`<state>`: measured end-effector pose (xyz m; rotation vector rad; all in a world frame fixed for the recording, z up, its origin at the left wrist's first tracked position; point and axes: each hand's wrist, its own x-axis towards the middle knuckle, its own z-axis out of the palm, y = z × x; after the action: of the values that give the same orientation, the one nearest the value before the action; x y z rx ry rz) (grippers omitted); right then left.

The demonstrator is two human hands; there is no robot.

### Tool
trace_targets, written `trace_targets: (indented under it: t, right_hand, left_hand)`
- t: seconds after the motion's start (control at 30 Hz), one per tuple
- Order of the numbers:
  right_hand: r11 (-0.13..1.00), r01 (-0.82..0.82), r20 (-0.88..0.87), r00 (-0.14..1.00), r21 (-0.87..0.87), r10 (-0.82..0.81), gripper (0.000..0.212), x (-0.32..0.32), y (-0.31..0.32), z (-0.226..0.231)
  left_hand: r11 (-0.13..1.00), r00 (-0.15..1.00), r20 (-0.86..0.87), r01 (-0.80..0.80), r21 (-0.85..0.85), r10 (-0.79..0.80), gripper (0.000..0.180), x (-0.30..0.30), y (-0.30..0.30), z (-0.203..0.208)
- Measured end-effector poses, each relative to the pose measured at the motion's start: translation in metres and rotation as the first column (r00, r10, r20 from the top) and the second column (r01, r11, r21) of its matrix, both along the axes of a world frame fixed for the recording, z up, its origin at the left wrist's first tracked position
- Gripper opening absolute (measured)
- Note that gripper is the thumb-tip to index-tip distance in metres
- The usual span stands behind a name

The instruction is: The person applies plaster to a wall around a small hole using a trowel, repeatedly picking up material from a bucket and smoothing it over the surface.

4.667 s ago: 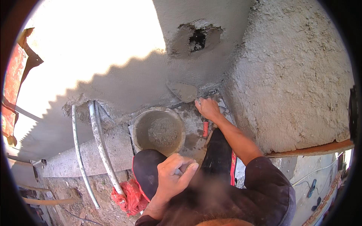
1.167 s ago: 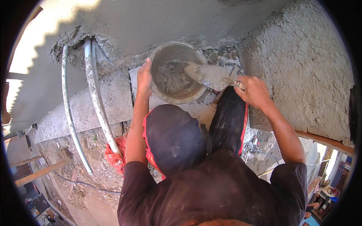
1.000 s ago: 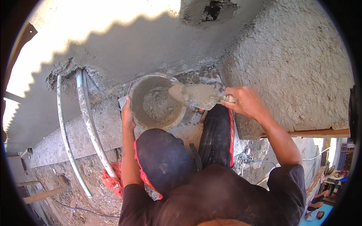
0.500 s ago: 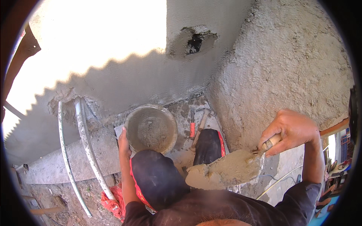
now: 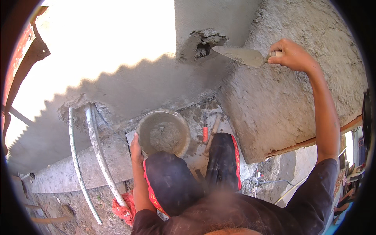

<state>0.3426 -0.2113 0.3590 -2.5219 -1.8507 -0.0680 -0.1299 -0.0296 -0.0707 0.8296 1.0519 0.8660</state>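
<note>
My right hand [image 5: 290, 55] is closed round the handle of a pointed trowel [image 5: 244, 55], raised in front of the wall. A thin coat of mortar covers the trowel's blade, and its tip is beside a ragged hole [image 5: 203, 47] in the grey plastered wall [image 5: 160, 78]. Down at the left, my left hand [image 5: 136, 149] is beside a round bucket [image 5: 185, 137]. Wet mortar [image 5: 164, 136] lies inside the bucket. The left fingers are partly hidden, so whether they grip the bucket or a pale edge beside it cannot be told.
A red-handled tool [image 5: 205, 134] and a hammer [image 5: 214, 127] lie right of the bucket, by my knees. White pipes [image 5: 102, 156] come out of the wall at the left, above a red cloth [image 5: 124, 209]. A rough plastered wall [image 5: 290, 105] rises on the right.
My right hand has swung the trowel up and away, from near my lap to the wall hole. The heap of mortar on its blade is gone. My left hand stays by the bucket.
</note>
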Motion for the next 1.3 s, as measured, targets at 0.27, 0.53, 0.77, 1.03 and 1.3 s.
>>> trace_targets:
  t: [0.27, 0.53, 0.77, 1.03, 1.3]
  right_hand:
    - [0.984, -0.077, 0.288, 0.95, -0.161, 0.122, 0.024, 0.036, 0.052, 0.003]
    - [0.958, -0.207, 0.114, 0.966, -0.199, 0.232, 0.025, 0.028, 0.122, 0.041]
    - [0.987, -0.046, -0.047, 0.998, -0.153, 0.04, 0.025, 0.062, 0.124, 0.039]
    - [0.991, -0.134, -0.141, 0.982, -0.031, 0.128, 0.024, 0.066, 0.092, 0.016]
    - [0.988, -0.132, -0.147, 0.979, 0.082, 0.143, 0.031, 0.021, 0.035, 0.032]
  left_hand:
    - [0.909, 0.8, -0.558, 0.04, 0.414, 0.219, 0.053, 0.002, 0.013, 0.0]
    - [0.649, 0.842, -0.507, 0.492, 0.58, -0.185, 0.045, 0.095, 0.004, 0.173]
    - [0.229, 0.642, -0.756, 0.761, 0.607, -0.13, 0.06, 0.197, 0.017, 0.197]
    - [0.044, 0.431, -0.854, 0.886, 0.462, 0.289, 0.084, 0.277, 0.026, 0.204]
    - [0.054, 0.454, -0.83, 0.867, 0.495, 0.323, 0.086, 0.289, 0.024, 0.194]
